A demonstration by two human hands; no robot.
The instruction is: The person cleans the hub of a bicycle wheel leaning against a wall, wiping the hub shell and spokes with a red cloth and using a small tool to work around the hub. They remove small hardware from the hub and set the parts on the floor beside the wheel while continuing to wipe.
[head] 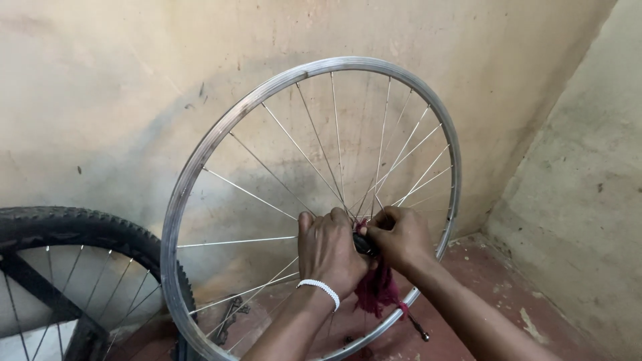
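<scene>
- Behind both hands rises a stained, pale plaster wall, meeting a second wall in a corner to the right of our hands; below them lies a worn red floor.
- Far left of our hands we see a tyred bicycle wheel with a knobbly black tread, leaning low against the wall, partly hidden behind the rim we are working on.
- Around our hands stands a bare metal wheel rim, with no tyre, upright and tilted slightly toward the wall. We judge it stands on edge so the centre sits where both hands can reach it.
- Our left hand, with a white beaded bracelet at the wrist, is curled closed at the middle of the wheel, fingers wrapped in among the spokes. It seems to steady the wheel from this side.
- Between the two hands the hub shows only as a small dark patch; we cannot tell its details.
- A dark red rag hangs down from the hub, just below and between our hands, bunched at the top where our fingers pinch it.
- Our right hand is closed tight on the top of the rag, pressing it against the hub. The left braces, we think, while the right works the cloth.
- Below and right of the right hand a thin dark rod-like part pokes out near the rim's lower edge; what it is we cannot tell.
</scene>
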